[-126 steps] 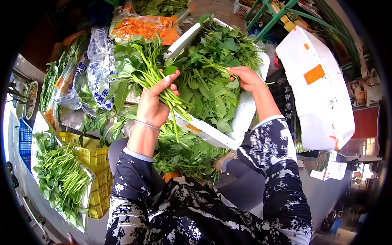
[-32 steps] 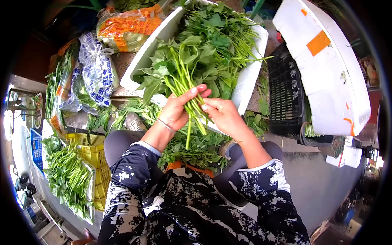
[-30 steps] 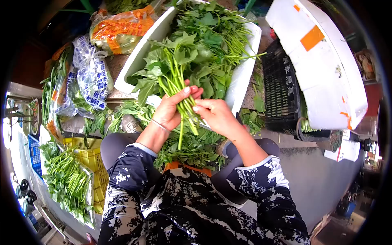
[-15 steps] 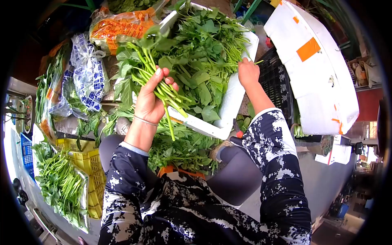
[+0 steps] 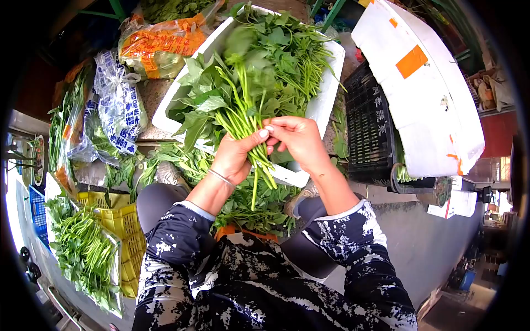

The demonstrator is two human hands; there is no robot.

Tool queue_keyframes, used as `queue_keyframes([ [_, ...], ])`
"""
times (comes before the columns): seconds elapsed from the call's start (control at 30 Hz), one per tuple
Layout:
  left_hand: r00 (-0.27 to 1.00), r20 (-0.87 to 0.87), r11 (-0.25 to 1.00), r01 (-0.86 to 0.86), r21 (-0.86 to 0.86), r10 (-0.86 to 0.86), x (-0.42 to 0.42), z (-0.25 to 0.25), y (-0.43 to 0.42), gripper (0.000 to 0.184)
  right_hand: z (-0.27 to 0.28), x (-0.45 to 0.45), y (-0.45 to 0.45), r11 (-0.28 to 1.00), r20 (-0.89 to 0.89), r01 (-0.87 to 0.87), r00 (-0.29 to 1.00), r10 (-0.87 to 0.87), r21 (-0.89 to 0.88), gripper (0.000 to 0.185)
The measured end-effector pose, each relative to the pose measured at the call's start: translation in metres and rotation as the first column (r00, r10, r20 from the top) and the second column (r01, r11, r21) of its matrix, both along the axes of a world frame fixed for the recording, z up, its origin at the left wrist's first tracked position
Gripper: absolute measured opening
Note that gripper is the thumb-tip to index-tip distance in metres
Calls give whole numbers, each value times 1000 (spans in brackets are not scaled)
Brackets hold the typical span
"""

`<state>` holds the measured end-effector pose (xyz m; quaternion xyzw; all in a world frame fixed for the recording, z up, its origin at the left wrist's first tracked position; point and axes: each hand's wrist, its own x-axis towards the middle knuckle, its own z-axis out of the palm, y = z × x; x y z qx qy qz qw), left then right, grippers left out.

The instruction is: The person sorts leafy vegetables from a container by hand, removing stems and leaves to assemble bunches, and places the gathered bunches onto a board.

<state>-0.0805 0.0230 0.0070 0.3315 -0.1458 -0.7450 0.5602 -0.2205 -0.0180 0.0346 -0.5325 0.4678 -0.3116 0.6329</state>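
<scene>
My left hand [image 5: 234, 158] is closed round the stems of a bunch of leafy greens [image 5: 238, 122]. The leaves point away from me and the cut stem ends hang below the fingers. Against the right side of the bunch, my right hand [image 5: 302, 142] pinches at a stem, its thumb close to my left thumb. What exactly lies between those fingertips is partly hidden. Under both hands is a white foam box [image 5: 165, 112] holding more leafy greens [image 5: 295, 52]. Some leaves at the top of the bunch are blurred.
Loose greens [image 5: 251, 207] lie between my legs. To the left are bagged vegetables [image 5: 118, 105], a yellow crate [image 5: 113, 220] and a tray of greens [image 5: 83, 248]. A black crate [image 5: 369, 129] and a large white foam piece [image 5: 422, 83] stand at the right.
My right hand has moved left from the foam box's right edge to the bunch. My left hand has shifted right and slightly down with the bunch, which now stands more upright.
</scene>
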Motion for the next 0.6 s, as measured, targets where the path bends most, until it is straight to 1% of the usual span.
queue_keyframes([
  [0.03, 999, 29, 1000, -20, 14, 20, -2, -3, 1, 20, 1, 3, 2, 999, 12, 9, 1000, -10, 31, 18],
  [0.1, 998, 50, 999, -47, 11, 47, -1, -2, 0, 19, -2, 4, 4, 999, 51, 41, 998, -42, 28, 17],
  [0.13, 997, 38, 998, -61, 22, 60, -1, 2, 0, 17, -5, 3, 5, 1000, 85, 29, 996, -29, 3, 16],
  [0.17, 993, 50, 994, -105, 19, 104, 2, 2, -1, 15, -6, 0, 3, 999, 81, 34, 996, -33, 1, 16],
  [0.23, 983, 22, 980, -185, 78, 183, 15, 4, -9, 13, -1, -9, -3, 986, 235, 111, 969, -79, -127, 15],
  [0.27, 970, -24, 969, -239, 54, 241, 21, 6, -11, 14, 3, -14, -6, 978, 240, 63, 971, -14, -197, 16],
  [0.3, 970, -45, 971, -236, 48, 238, 29, 6, -13, 14, 16, -21, -10, 978, 233, 58, 972, -10, -199, 16],
  [0.33, 962, -73, 965, -263, 23, 264, 33, 8, -14, 14, 32, -29, -16, 973, -27, -231, 973, 231, -8, 19],
  [0.37, 953, -100, 958, -288, 1, 286, 38, 11, -15, 14, 41, -38, -22, 865, -225, -438, 842, 490, 246, 23],
  [0.4, 947, -98, 952, -303, 34, 305, 44, 14, -17, 14, 21, -49, -36, 924, -266, -344, 887, 378, 169, 25],
  [0.43, 944, -137, 953, -301, 20, 301, 51, 15, -19, 13, 7, -59, -51, 960, -280, -256, 919, 277, 111, 27],
  [0.5, 934, -174, 949, -314, 14, 312, 59, 22, -18, 12, 3, -67, -71, 992, -525, -62, 844, 109, 107, 32],
  [0.53, 935, -198, 952, -305, -24, 295, 61, 21, -18, 12, -7, -69, -82, 993, -527, -67, 843, 111, 101, 32],
  [0.57, 934, -199, 951, -308, -25, 297, 62, 20, -16, 12, -20, -71, -90, 978, -469, 173, 877, -100, 116, 33],
  [0.6, 945, -180, 960, -281, -11, 275, 61, 21, -15, 14, -33, -72, -99, 904, -413, 400, 856, -312, 148, 36],
])
